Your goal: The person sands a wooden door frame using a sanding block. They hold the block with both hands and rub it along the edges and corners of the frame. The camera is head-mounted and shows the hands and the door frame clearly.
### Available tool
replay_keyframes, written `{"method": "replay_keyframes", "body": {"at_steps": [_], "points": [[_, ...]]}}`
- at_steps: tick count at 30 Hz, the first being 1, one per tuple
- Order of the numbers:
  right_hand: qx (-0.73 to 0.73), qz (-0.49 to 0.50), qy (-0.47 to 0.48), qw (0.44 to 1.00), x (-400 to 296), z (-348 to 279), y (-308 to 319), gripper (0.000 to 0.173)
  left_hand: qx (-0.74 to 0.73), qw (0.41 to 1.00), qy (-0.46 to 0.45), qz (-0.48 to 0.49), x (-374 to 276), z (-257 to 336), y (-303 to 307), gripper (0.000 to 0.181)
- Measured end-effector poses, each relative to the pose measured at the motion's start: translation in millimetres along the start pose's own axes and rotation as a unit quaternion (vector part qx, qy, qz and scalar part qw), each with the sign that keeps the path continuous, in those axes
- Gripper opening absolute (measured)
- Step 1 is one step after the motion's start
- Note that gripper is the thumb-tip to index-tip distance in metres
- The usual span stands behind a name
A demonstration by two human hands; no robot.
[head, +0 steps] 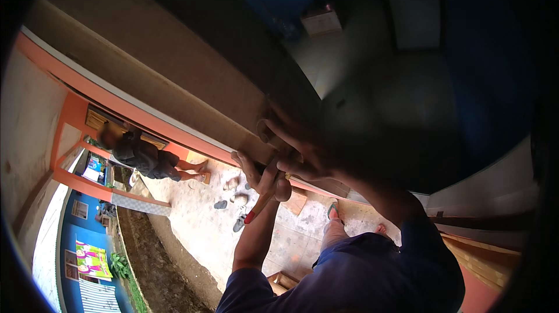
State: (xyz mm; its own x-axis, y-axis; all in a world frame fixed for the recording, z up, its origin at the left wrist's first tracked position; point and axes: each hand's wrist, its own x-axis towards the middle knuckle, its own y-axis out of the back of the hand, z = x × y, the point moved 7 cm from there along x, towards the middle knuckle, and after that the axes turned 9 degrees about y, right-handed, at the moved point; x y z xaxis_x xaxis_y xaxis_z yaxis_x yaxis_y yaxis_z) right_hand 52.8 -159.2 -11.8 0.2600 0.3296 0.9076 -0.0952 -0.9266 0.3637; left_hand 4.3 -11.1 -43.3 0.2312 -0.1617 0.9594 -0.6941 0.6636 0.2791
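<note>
My left hand [264, 180] grips a slim stick-like tool with a wooden handle [260, 206] and a red end [249, 217]. The handle slants down and left; its other end is hidden among my fingers. Just above and to the right, my right hand [301, 151] is spread in shadow at the edge of a brown door [188, 77]. Its fingers lie by a round knob [263, 131] on that door. Thumb and fingers of both hands nearly meet; whether my right hand holds anything is too dark to tell.
At the left, another person [146, 155] in dark clothes stands by the orange wall. Several shoes [239, 199] lie on the pale floor [192, 217]. A wooden piece [295, 201] lies near my sandalled foot [333, 210]. A dark room with a pale box [321, 22] opens beyond the door.
</note>
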Motion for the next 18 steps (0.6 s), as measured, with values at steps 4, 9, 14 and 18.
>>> {"method": "replay_keyframes", "body": {"at_steps": [4,9,14,18], "points": [[0.086,0.068,0.005,0.994,81,4,13,0.085,0.048,0.999,0.001,-0.004,-8,-1,3,0.053],[0.011,0.004,0.002,1.0,-5,11,-13,0.09,0.049,0.999,0.0,-0.003,-8,-3,1,0.051],[-0.004,0.029,-0.035,0.999,-15,8,-9,0.081,0.036,0.999,-0.007,0.029,-10,-2,-2,0.051],[0.119,0.077,-0.037,0.989,63,7,4,0.095,0.058,0.998,0.018,0.015,-5,1,-1,0.051]]}}
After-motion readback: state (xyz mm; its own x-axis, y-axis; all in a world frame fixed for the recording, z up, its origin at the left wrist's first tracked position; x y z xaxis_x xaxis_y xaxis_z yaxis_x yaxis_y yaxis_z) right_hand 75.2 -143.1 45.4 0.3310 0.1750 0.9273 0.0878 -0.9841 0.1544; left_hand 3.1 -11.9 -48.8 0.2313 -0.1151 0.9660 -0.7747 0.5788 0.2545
